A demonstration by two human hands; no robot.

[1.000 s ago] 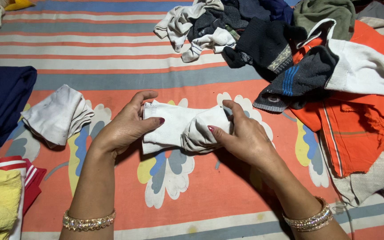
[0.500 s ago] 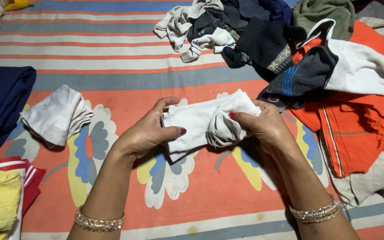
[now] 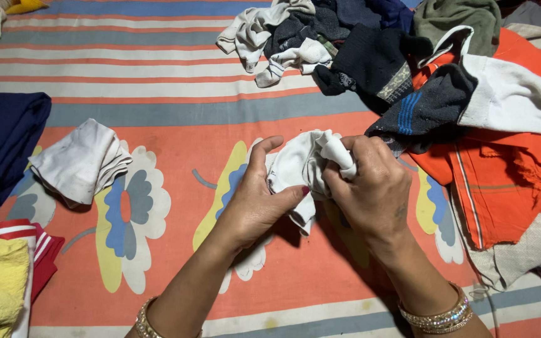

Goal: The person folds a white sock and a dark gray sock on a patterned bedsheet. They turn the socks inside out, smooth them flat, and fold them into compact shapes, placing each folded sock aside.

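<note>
Both hands, left hand [image 3: 255,203] and right hand [image 3: 370,188], bunch white socks [image 3: 302,166] above the bedsheet [image 3: 158,94].

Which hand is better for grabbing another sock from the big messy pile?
Probably the right hand. It sits closest to the sock pile, just below the gray sock with blue stripes. The left hand is farther away, nearer the folded white socks. Both hands are gripping the white sock bundle.
</note>
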